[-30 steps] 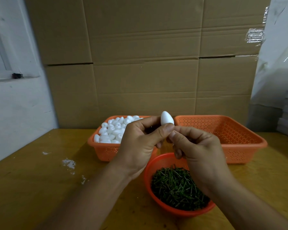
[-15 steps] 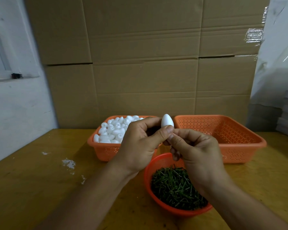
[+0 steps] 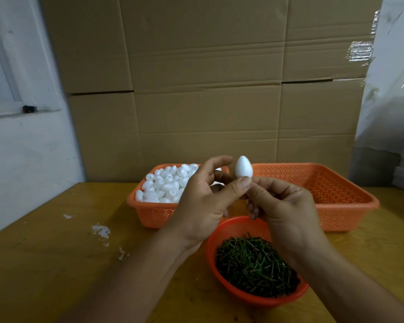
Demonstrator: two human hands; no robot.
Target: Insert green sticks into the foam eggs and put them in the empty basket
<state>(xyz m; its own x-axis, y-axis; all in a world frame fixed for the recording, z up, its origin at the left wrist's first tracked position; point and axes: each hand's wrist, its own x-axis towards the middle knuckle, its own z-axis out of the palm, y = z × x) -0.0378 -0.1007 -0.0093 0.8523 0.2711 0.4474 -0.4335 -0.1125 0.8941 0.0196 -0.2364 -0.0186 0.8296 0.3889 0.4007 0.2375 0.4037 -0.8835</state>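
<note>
Foam egg stands pointed end up just above the meeting fingertips of both hands, in front of the seam between the two rectangular baskets. Right hand has its fingers curled in a pinch just under the egg's blunt base; the green stick itself is hidden there, so I cannot tell whether it grips the stick or the egg's underside. Left hand touches the same spot with its thumb tip, while its other fingers arch loosely apart behind the egg, gripping nothing. Judging by its look, the egg is very light, dry and slightly grippy, but soft enough to dent or crumble, so a gentle hold around its widest part suits it, with the push going straight along its axis. Green sticks lie heaped in the round orange bowl directly below the right hand; thin and stiff-looking, they are best pinched near one end. Egg basket sits beyond the left hand, and the empty basket beyond the right hand
</note>
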